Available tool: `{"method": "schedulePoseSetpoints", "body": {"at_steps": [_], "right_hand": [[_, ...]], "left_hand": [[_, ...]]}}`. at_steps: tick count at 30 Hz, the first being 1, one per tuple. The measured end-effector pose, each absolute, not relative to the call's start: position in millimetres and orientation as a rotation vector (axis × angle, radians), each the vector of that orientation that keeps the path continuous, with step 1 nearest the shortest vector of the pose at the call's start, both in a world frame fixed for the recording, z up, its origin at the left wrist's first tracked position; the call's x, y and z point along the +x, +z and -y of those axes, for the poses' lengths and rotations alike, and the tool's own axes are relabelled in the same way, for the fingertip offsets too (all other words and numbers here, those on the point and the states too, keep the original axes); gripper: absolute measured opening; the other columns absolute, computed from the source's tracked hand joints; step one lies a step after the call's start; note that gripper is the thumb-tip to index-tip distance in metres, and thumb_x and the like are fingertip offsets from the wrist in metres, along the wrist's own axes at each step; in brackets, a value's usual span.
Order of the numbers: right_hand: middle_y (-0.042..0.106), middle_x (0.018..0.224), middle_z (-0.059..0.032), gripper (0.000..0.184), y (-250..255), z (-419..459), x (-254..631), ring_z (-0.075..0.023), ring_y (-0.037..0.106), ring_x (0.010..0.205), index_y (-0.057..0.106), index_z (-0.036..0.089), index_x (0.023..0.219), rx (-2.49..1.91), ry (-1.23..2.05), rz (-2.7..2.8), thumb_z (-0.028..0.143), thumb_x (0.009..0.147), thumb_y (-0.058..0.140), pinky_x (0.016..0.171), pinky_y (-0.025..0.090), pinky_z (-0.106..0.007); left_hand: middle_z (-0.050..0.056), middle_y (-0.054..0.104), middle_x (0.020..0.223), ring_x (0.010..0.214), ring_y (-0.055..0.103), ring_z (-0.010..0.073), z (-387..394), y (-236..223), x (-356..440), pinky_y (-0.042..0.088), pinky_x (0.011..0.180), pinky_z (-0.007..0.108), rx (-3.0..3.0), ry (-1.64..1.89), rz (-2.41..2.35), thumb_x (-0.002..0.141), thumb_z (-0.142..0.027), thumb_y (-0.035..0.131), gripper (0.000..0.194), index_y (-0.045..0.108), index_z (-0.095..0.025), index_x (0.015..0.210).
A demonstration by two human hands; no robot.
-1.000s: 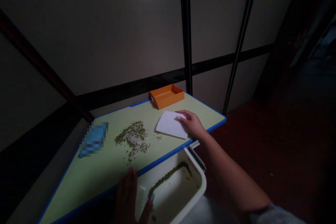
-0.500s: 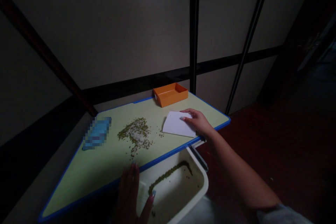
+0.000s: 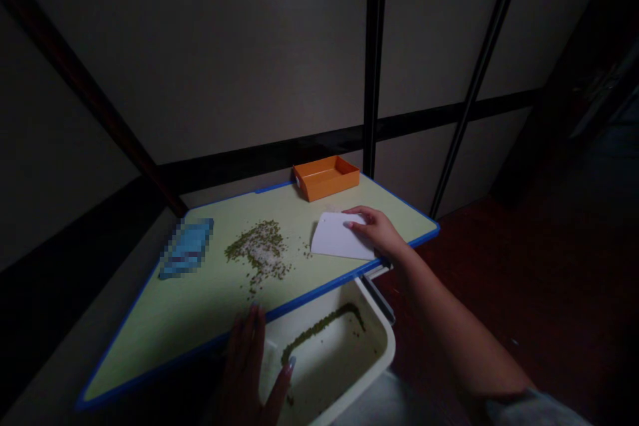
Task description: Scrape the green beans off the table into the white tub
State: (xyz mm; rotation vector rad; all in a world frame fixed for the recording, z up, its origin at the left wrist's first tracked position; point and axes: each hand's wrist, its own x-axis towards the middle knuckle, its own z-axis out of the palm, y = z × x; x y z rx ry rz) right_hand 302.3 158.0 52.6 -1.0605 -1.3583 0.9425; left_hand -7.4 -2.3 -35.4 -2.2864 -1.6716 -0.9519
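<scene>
My right hand (image 3: 375, 231) grips a flat white scraper (image 3: 337, 237) with a small hole in one corner. The scraper stands tilted on the pale table (image 3: 200, 309), its curved side facing left. Left of it lies a spread of small green grains mixed with white granules (image 3: 262, 249); a few loose grains lie close to the scraper. My left hand (image 3: 249, 363), in shadow, rests by the table's front edge with fingers stretched and thumb apart. Its thumb reaches over the inside of a white tub (image 3: 387, 346). A line of green grains (image 3: 319, 326) lies inside that tub.
An orange tray (image 3: 327, 184) stands at the table's back edge. A blue packet (image 3: 188, 247), blurred out, lies at the left. Blue edging runs around the table. Behind rises a panelled wall (image 3: 259, 66); dark red floor (image 3: 529, 286) shows at the right.
The view has shifted very slightly. Both hands, the scraper and the grains keep practically the same places.
</scene>
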Motion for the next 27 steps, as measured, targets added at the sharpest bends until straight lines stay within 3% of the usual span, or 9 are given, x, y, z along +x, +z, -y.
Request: {"method": "schedulePoseSetpoints", "body": {"at_steps": [27], "right_hand": [[0.071, 0.107, -0.0077, 0.03, 51.0, -160.0, 302.5, -0.0204, 0.062, 0.093, 0.071, 0.018, 0.099, -1.074, 0.872, 1.423, 0.029, 0.071, 0.067, 0.08, 0.047, -0.033]], "left_hand": [[0.006, 0.023, 0.16, 0.146, 0.018, 0.0257, 4.6, -28.7, -6.1, 0.037, 0.109, 0.049, -2.283, -0.922, 1.659, 0.091, -0.03, 0.045, 0.07, 0.01, -0.03, 0.153]]}}
